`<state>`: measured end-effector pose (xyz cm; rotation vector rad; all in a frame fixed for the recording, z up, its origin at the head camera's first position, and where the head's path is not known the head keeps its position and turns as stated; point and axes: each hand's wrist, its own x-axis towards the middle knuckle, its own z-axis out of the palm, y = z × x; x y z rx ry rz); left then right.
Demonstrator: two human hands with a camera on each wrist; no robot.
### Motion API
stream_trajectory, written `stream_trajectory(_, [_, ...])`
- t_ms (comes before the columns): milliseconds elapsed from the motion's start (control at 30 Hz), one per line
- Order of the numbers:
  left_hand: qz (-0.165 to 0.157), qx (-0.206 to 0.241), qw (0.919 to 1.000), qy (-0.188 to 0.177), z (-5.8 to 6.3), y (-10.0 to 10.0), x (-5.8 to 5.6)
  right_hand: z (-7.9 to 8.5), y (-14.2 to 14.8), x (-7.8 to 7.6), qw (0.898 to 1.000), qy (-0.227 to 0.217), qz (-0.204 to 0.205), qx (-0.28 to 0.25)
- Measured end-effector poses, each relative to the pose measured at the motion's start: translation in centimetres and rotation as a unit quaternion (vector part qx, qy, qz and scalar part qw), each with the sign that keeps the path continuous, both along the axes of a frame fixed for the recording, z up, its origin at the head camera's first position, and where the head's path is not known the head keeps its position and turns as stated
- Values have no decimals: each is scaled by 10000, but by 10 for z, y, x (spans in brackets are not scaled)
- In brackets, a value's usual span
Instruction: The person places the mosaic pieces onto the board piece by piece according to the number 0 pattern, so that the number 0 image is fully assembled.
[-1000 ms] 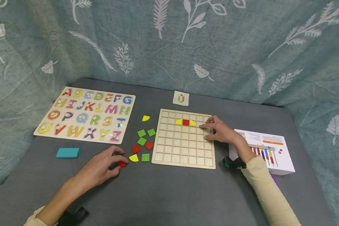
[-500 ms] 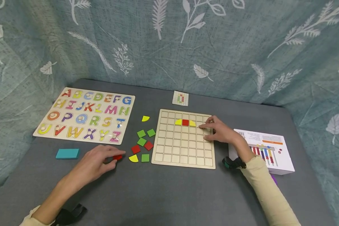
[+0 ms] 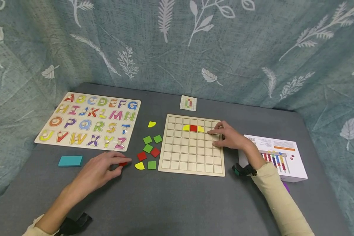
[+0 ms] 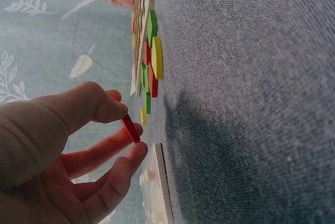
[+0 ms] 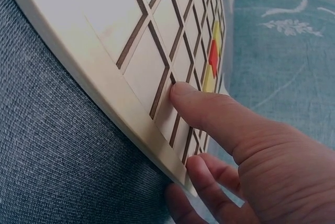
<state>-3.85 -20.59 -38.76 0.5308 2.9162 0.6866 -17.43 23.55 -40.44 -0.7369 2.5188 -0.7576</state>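
My left hand pinches a thin red tile between thumb and fingers, lifted off the table in the left wrist view. My right hand rests at the right edge of a wooden grid board, its thumb on the cells and other fingers by the rim. Set in the board's upper part is a red square between two yellow quarter-circle tiles. Between left hand and board lie loose green squares, red squares and yellow quarter-circles.
Behind the board lies a small pattern card. A wooden alphabet puzzle lies at the left, with a teal block in front of it. A white box with an abacus picture stands on the right. A leaf-patterned curtain hangs behind.
My left hand has drawn slightly left, away from the loose tiles, with the red tile in its fingers, then stayed nearly still. My right hand and the board have not moved.
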Motion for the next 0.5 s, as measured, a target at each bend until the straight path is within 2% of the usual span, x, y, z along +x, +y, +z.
stream_trajectory(167, [16, 87, 10000, -34, 1, 2, -3, 0, 0, 0, 10000, 4, 54, -19])
stream_trajectory(500, [-180, 191, 9996, 88, 6, 9, -12, 1, 1, 0, 10000, -19, 57, -77])
